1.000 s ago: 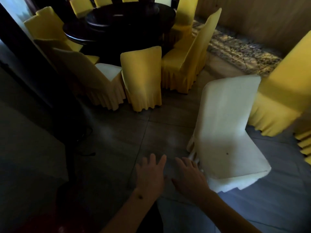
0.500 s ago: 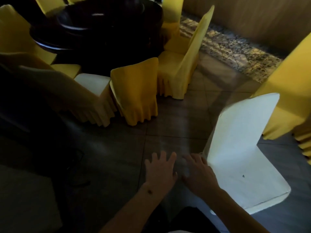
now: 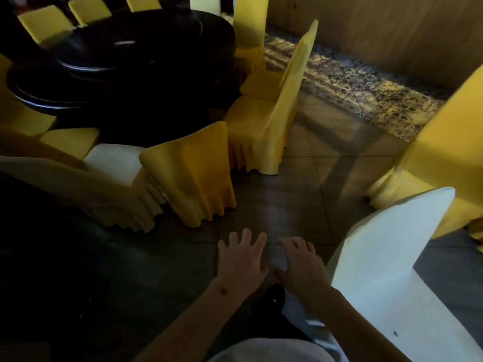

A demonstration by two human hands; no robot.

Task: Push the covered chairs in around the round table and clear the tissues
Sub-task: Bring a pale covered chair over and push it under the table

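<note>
The white chair [image 3: 386, 278] has swung from 2 o'clock down to 4 o'clock, closer to me, and the view has swung toward the counter [image 3: 117, 64] at 11 o'clock. My left hand [image 3: 241, 259] and right hand [image 3: 300, 265] hang released, fingers spread, grasping nothing. I judge I'm between chairs; next I need to seize the white chair's back and push it in beside the yellow chair [image 3: 193, 173]. No tissues visible.
</note>
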